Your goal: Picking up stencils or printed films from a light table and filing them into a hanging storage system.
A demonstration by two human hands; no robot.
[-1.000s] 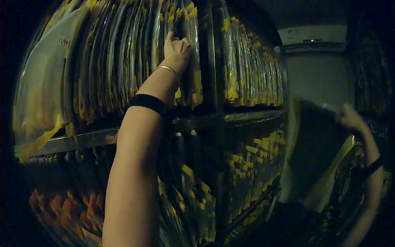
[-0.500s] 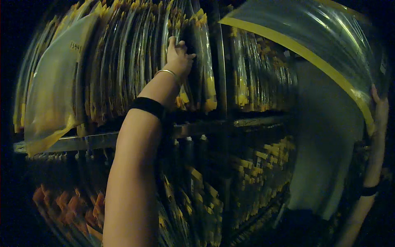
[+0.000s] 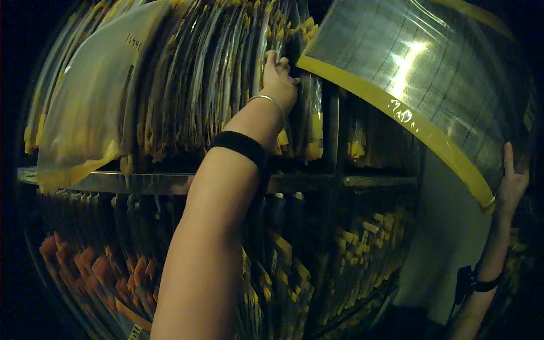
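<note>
My left hand point(image 3: 279, 79) reaches up into a row of upright clear sleeves with yellow edges point(image 3: 195, 85). Its fingers are bent and spread against the sleeves, beside a dark gap in the row. At the far right my right hand point(image 3: 513, 184) grips the side edge of a large translucent sheet with a yellow border strip point(image 3: 436, 73), one finger pointing up along it. This sheet is raised and tilted, its left corner close to the sleeves right of my left hand. Light glares on its lined surface.
A metal shelf rail point(image 3: 153, 182) runs below the row. A cloudy sleeve point(image 3: 93, 96) sticks out at the left. On the lower level hang several folders with orange tabs point(image 3: 107, 266) and yellow tabs point(image 3: 362, 243). A grey-green panel point(image 3: 447, 249) stands at the right.
The raised sheet has swung so that its lined face shows more, and my right hand sits lower. My left hand stays at the same sleeves while the view has shifted left.
</note>
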